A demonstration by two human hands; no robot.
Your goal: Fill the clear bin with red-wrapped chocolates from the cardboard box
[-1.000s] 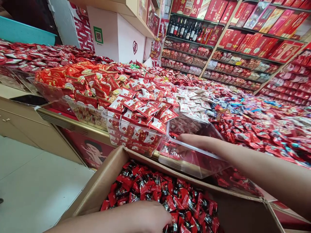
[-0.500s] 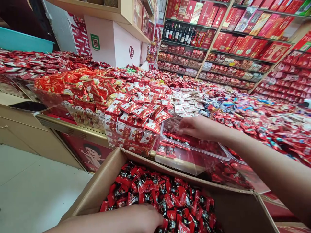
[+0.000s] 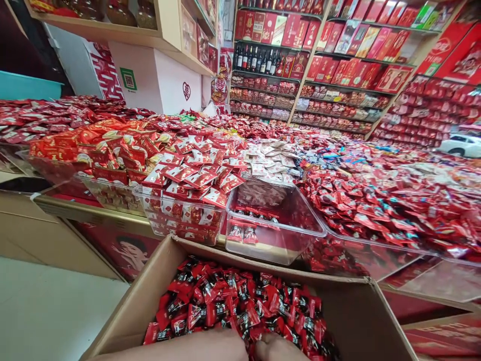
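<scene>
An open cardboard box (image 3: 356, 321) at the bottom of the view holds many red-and-black wrapped candies (image 3: 233, 296). My left hand (image 3: 227, 345) reaches into it from the left, its fingers hidden by the lower frame edge and the candies. Close beside it, my right hand (image 3: 277, 347) is down among the same candies, knuckles showing and fingertips buried. What either hand grasps, if anything, is out of sight. Just beyond the box stands a clear plastic bin (image 3: 270, 250) with a few of these candies at its left end.
Left of that bin, another clear bin holds white-and-red packets (image 3: 188, 175). White packets (image 3: 270, 160) are heaped behind, and red-wrapped sweets (image 3: 376, 205) spread to the right. Shelves of red boxes and bottles (image 3: 259, 59) line the back wall. Pale floor (image 3: 56, 306) shows at lower left.
My right hand has come back from the clear bin down into the cardboard box, beside my left hand. The left hand stays among the candies. The view has shifted somewhat to the right.
</scene>
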